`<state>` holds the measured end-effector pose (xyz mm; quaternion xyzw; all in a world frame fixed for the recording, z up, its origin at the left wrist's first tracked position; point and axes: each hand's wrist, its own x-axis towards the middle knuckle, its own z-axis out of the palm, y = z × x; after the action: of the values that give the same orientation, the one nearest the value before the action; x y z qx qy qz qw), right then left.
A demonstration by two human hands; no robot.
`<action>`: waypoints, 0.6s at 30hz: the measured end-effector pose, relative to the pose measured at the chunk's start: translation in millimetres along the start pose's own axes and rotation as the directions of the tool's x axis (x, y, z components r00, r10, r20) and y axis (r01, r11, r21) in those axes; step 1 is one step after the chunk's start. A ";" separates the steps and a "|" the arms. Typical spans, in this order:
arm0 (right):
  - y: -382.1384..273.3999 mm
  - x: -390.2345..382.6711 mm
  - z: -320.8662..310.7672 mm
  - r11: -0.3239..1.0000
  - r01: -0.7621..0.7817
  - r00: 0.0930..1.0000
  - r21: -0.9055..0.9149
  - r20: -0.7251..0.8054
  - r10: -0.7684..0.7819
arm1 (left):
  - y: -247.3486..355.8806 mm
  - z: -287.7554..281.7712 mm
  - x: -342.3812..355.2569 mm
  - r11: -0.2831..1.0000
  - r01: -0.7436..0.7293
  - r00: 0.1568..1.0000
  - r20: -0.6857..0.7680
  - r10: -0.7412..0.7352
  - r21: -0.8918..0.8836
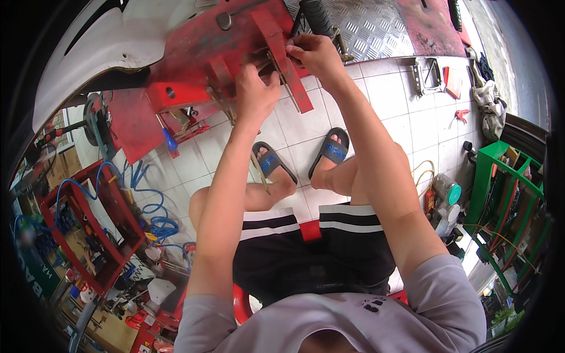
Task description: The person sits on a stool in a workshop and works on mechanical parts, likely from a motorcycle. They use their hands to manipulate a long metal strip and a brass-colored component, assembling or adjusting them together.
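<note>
A worn red metal frame [200, 47] with flat red bars stands in front of me above the white tiled floor. My left hand [254, 94] is closed around a thin metal part at the frame's lower middle, beside a red bracket [220, 73]. My right hand [315, 54] pinches a small piece at the edge of a slanted red bar [282, 53], just below a black rubber grip [318, 16]. What exactly each hand holds is hidden by the fingers. I sit on a red stool with both feet in dark sandals [332, 150] on the tiles.
A red tool cart [88, 235] with blue coiled hose [156, 212] stands at the left. A green rack [506, 200] with tools is at the right. Checker-plate metal [371, 29], loose brackets [429, 76] and red pliers [462, 115] lie ahead right. A white vehicle body panel [100, 41] curves at upper left.
</note>
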<state>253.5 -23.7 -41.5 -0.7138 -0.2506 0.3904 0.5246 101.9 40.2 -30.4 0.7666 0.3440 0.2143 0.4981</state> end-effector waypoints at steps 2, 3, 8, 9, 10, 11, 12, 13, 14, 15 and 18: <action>-5.6 -1.1 1.2 0.994 -0.061 0.998 -0.091 -0.029 0.059 | -4.1 -1.2 -1.2 0.999 -0.022 1.000 -0.010 0.022 -0.029; -11.9 -2.8 0.7 0.983 -0.119 0.992 -0.143 -0.045 0.114 | -2.7 -1.1 -1.9 0.998 -0.032 0.999 -0.013 0.031 -0.047; -7.4 2.8 0.7 0.971 -0.240 0.967 0.007 -0.090 0.240 | 2.2 -3.6 -0.9 0.999 -0.044 0.999 -0.005 0.044 0.000; -6.3 3.2 2.0 0.975 -0.216 0.969 0.049 -0.109 0.221 | 1.5 -4.3 -1.0 0.999 -0.035 0.999 0.002 0.035 -0.015; -5.1 3.5 2.8 0.977 -0.191 0.971 0.091 -0.129 0.202 | 0.9 -4.8 -1.5 0.999 -0.022 1.000 0.003 0.022 0.023; -4.1 3.7 2.5 0.978 -0.206 0.967 0.030 -0.149 0.208 | 0.4 -5.3 -1.8 0.998 -0.009 1.000 0.004 0.008 0.062; -3.9 3.3 1.5 0.975 -0.221 0.962 -0.030 -0.168 0.213 | 1.4 -5.6 -2.1 0.995 0.005 1.000 0.005 -0.006 0.101; -3.6 2.7 0.7 0.967 -0.237 0.958 -0.090 -0.188 0.217 | 2.4 -5.8 -2.4 0.997 0.003 1.000 0.003 -0.003 0.075; -3.1 2.1 1.2 0.976 -0.207 0.962 -0.071 -0.197 0.190 | 3.7 -6.0 -2.9 0.999 0.000 1.000 0.002 0.000 0.050; -6.4 0.7 3.1 0.983 -0.176 0.965 -0.051 -0.207 0.162 | 4.4 -6.2 -2.5 1.000 -0.004 1.000 0.002 0.004 0.027; -9.9 0.2 1.2 0.973 -0.215 0.962 -0.081 -0.192 0.197 | 3.2 -6.1 -0.6 1.000 -0.003 1.000 0.019 0.003 -0.017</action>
<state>253.2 -19.7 -32.4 -0.7944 -0.1452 0.3626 0.4652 98.4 42.6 -25.0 0.7647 0.3364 0.2109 0.5076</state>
